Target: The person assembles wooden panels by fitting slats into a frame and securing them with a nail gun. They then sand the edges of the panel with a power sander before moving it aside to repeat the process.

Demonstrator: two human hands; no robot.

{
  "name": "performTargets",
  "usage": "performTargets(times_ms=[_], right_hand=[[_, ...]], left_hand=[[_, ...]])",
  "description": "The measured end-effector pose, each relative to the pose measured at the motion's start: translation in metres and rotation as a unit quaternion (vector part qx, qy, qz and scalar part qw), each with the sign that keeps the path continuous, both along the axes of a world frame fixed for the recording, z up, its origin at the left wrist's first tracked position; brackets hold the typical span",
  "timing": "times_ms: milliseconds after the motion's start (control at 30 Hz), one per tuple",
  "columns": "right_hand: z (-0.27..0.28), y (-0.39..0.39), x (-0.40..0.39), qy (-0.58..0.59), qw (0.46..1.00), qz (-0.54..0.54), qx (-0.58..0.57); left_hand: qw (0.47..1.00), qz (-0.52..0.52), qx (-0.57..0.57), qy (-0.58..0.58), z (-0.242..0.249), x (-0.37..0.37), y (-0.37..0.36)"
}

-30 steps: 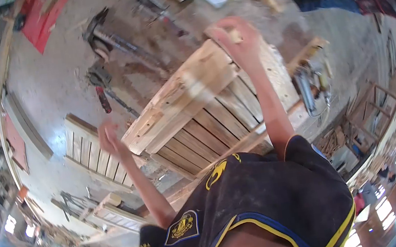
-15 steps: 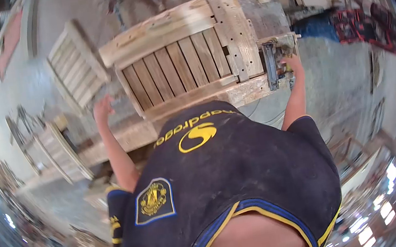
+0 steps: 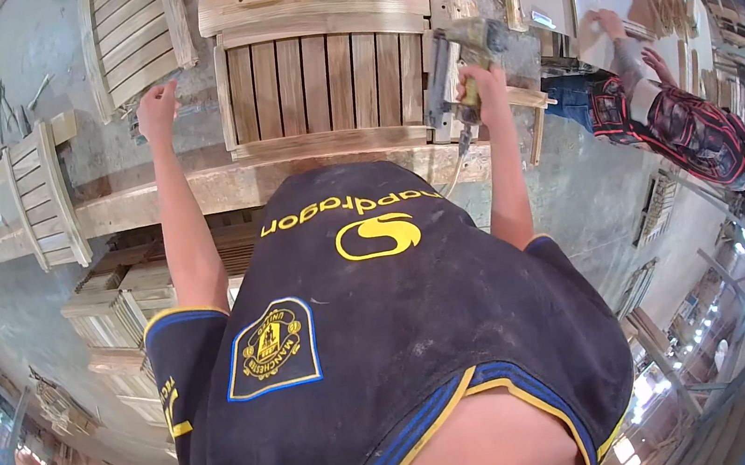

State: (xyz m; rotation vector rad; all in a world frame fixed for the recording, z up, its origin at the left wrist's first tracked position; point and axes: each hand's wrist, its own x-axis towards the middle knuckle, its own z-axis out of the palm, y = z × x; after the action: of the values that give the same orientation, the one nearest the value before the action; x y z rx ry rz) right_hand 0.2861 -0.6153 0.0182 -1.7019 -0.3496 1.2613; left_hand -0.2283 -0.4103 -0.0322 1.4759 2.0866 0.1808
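My right hand (image 3: 488, 93) is wrapped round the handle of a nail gun (image 3: 471, 39), raised over the right end of a slatted wooden panel (image 3: 329, 83). An air hose (image 3: 456, 170) runs from the gun's handle down toward my shirt. The panel lies on the workbench, with upright slats between an upper and a lower rail. Left of the panel and apart from it is my left hand (image 3: 158, 115), its fingers curled in. Whether anything is inside those fingers is hidden.
Another slatted panel (image 3: 135, 38) lies at the upper left, and a smaller one (image 3: 40, 196) further left. The bench's front beam (image 3: 198, 194) runs below my hands. Stacked wooden parts (image 3: 110, 309) sit beneath it. A co-worker (image 3: 657, 106) is at the right.
My right hand has lifted the nail gun from the right end of the bench and brought it left over the panel. My left hand's fingers have curled in. The view has turned.
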Motion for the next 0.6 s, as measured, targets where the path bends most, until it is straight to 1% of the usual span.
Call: performTargets(times_ms=[33, 67, 133, 200, 300, 400, 500, 600], right_hand=[[0.004, 0.017, -0.010, -0.007, 0.998, -0.029, -0.047], [0.003, 0.038, -0.019, -0.042, 0.996, 0.008, -0.079], [-0.006, 0.051, -0.024, -0.080, 0.992, 0.026, -0.097], [-0.011, 0.052, -0.024, -0.084, 0.991, 0.036, -0.101], [-0.010, 0.055, -0.027, -0.086, 0.990, 0.046, -0.103], [-0.012, 0.052, -0.028, -0.084, 0.990, 0.035, -0.111], [-0.012, 0.052, -0.030, -0.087, 0.990, 0.031, -0.110], [-0.015, 0.052, -0.032, -0.102, 0.989, 0.026, -0.106]], left_hand=[[1.000, -0.001, 0.001, -0.004, -0.006, -0.004, 0.004], [1.000, -0.002, -0.001, 0.002, -0.015, -0.008, 0.005], [1.000, -0.004, -0.006, 0.011, -0.023, -0.010, 0.007], [0.999, -0.034, -0.006, 0.032, -0.024, -0.011, 0.009], [0.999, -0.017, 0.021, 0.029, -0.018, -0.008, 0.005], [1.000, -0.011, 0.002, 0.025, 0.000, 0.001, 0.003], [1.000, -0.003, 0.009, 0.008, -0.006, -0.002, 0.003], [1.000, -0.010, 0.018, 0.021, -0.012, -0.005, 0.004]])
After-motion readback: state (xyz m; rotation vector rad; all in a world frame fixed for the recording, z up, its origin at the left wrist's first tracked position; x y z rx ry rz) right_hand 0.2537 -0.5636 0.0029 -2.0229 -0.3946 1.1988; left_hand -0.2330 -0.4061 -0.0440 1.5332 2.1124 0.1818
